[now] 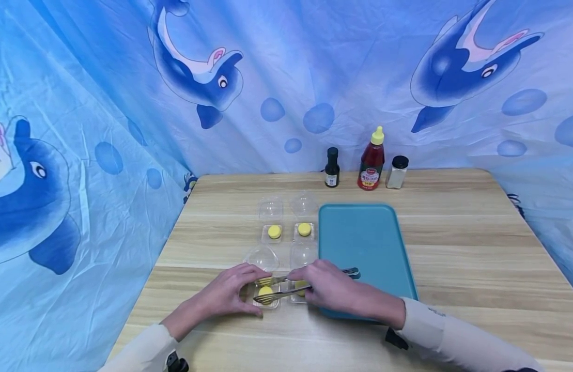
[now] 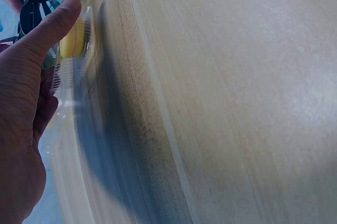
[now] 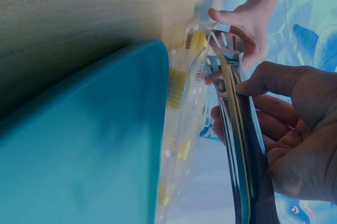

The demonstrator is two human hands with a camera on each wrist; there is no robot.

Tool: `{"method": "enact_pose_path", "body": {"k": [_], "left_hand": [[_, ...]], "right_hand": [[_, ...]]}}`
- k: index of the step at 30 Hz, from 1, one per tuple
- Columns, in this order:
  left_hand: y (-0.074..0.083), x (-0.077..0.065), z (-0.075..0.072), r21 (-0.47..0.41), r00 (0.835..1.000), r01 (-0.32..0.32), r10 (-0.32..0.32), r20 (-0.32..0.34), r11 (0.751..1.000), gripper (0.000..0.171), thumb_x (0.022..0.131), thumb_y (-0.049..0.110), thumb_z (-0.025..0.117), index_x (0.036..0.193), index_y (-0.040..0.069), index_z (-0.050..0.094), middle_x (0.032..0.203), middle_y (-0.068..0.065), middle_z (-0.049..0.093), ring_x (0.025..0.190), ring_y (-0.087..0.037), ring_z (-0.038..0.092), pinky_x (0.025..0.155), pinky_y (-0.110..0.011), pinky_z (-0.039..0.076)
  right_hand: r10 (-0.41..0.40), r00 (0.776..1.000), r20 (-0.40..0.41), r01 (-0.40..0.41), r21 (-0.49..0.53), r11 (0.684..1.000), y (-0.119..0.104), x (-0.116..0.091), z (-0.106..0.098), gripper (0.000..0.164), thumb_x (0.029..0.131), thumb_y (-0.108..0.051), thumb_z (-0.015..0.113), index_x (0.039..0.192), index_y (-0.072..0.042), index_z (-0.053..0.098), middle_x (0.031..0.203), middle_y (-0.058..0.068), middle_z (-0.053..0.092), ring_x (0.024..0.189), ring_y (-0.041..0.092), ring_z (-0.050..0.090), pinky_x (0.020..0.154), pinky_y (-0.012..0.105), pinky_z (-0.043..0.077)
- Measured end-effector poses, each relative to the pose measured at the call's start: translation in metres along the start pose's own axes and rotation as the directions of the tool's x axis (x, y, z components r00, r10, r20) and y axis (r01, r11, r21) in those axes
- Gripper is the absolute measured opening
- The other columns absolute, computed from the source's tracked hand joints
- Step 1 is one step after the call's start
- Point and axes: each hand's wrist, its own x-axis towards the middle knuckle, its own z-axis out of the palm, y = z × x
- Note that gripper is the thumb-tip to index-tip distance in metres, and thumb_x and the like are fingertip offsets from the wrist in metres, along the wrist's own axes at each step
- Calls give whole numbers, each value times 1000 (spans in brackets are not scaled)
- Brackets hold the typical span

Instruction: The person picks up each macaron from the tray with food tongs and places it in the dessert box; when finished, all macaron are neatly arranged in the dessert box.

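My left hand [image 1: 228, 290] grips a clear plastic box [image 1: 271, 305] at the near left, thumb on the near side and fingers on the far side. Inside the box is a round yellow macaron [image 1: 266, 291], with another yellow shape just behind it. My right hand [image 1: 330, 288] holds metal tongs [image 3: 243, 129], thumb on one arm and fingers on the other. The tongs' slotted ends stand apart over the box, overlapping the yellow pieces. A neighbouring clear box [image 1: 297, 299] with a yellow macaron is partly hidden by my right hand.
Two more open clear boxes stand farther back, each with a yellow macaron [image 1: 274, 232] [image 1: 304, 229]. A teal tray [image 1: 360, 232] lies right of them, partly under my right forearm. At the back stand a dark bottle [image 1: 332, 168], a red sauce bottle [image 1: 372, 161] and a black-lidded jar [image 1: 397, 173].
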Motion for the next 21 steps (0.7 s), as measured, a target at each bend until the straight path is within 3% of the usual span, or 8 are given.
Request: {"method": "enact_pose_path", "body": {"k": [4, 12, 16, 19, 21], "left_hand": [[-1, 0, 0, 4, 1000, -4, 4, -2, 1000, 88, 70, 61, 93, 143, 19, 66, 135, 7, 67, 124, -16, 64, 106, -44, 56], [-3, 1, 2, 11, 998, -44, 45, -42, 999, 84, 68, 60, 95, 134, 14, 71, 130, 7, 69, 120, -15, 66, 103, -40, 58], [-2, 0, 2, 20, 998, -45, 46, -40, 999, 84, 69, 60, 95, 135, 14, 71, 130, 6, 69, 120, -15, 66, 103, -41, 58], [-2, 0, 1, 14, 999, -37, 37, -28, 999, 86, 70, 59, 94, 140, 16, 69, 132, 7, 68, 121, -15, 65, 104, -42, 57], [-2, 0, 1, 10, 999, -33, 33, -25, 999, 87, 70, 59, 94, 142, 17, 68, 133, 7, 68, 123, -15, 65, 105, -43, 56]], "right_hand": [[29, 999, 24, -30, 29, 999, 1, -1, -2, 59, 77, 14, 70, 132, -6, 75, 131, 8, 74, 110, 20, 73, 66, 16, 56], [65, 996, 59, -71, 93, 993, 4, -9, -17, 59, 82, 9, 74, 139, -6, 70, 139, 7, 70, 85, 9, 68, 55, 18, 51], [77, 996, 41, -82, 146, 986, 9, -19, -28, 59, 85, 7, 73, 142, -5, 67, 143, 11, 67, 59, 2, 50, 46, 19, 44], [121, 993, 12, -122, 173, 977, 15, -29, -39, 61, 88, 6, 73, 147, -8, 64, 148, 11, 64, 49, 2, 39, 43, 20, 42], [165, 986, -20, -159, 183, 970, 19, -36, -47, 64, 89, 5, 74, 149, -11, 62, 148, 11, 63, 48, 1, 40, 42, 20, 43]]}}
